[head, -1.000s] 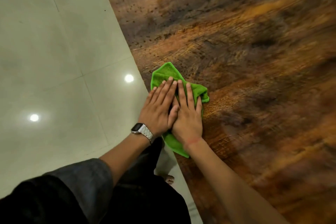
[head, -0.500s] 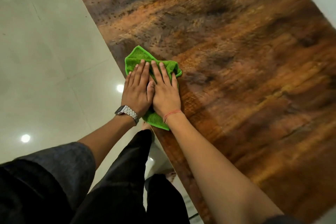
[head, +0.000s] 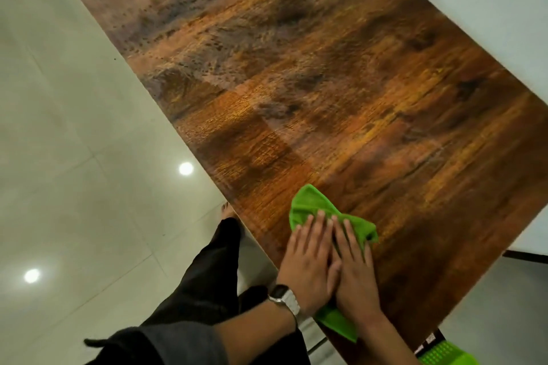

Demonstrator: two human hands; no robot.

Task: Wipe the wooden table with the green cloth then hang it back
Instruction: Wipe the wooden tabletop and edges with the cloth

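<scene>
Green cloth (head: pixel 314 204) bunched flat on wooden surface (head: pixel 341 92), at near end, close to left edge. Pinned under both hands, side by side and touching: left hand (head: pixel 308 267) with metal wristwatch (head: pixel 286 301), right hand (head: pixel 355 272) beside it. Fingers (head: pixel 315 225) of both laid out straight and close together, pressing down on cloth, not curled round it; open-palm press, no grip. Cloth poking out beyond fingertips and again below wrists near surface edge. Dark trouser leg (head: pixel 207 270) and bare foot (head: pixel 226 209) just off left edge on pale tiled floor (head: pixel 74 157). Bright green perforated plastic item (head: pixel 444 354) at bottom right, partly cut off, use unclear.

Step in hand: wiping, likely mid-stroke at near end. Far part looks duller and speckled, probably not yet wiped. Next move calls for steady downward pressure while pushing cloth along grain toward far end, keeping it flat under palms and clear of edge. Hanging spot not in view.
</scene>
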